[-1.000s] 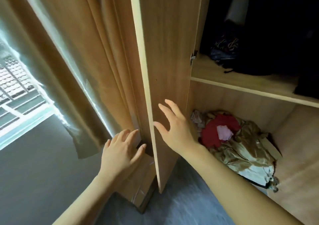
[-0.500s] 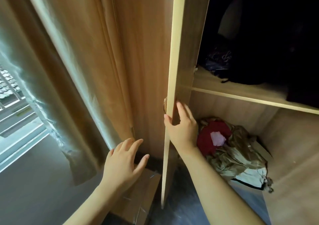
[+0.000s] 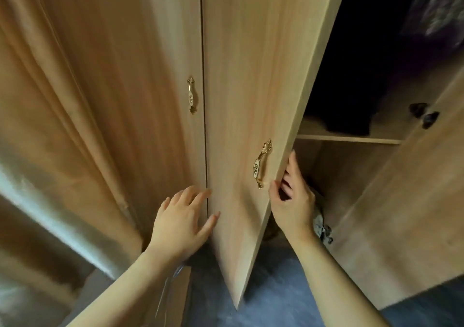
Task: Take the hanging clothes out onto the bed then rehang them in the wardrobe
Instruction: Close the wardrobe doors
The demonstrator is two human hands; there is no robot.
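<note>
Wardrobe (image 3: 163, 88) at 12 o'clock, curtain (image 3: 37, 105) at 9. Left hand (image 3: 180, 226) holds nothing, fingers spread by the half-open door (image 3: 246, 88); contact unclear. Right hand (image 3: 292, 206) grips the door edge beside the gold handle (image 3: 261, 166). Hanging clothes (image 3: 349, 118) dark inside, 2 o'clock.

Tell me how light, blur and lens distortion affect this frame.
Head view: the hanging clothes sit in near-black shadow, barely readable; the curtain at left is smeared by blur; the wardrobe door and its gold handle are fairly sharp; wide-angle distortion splays the verticals outward.
</note>
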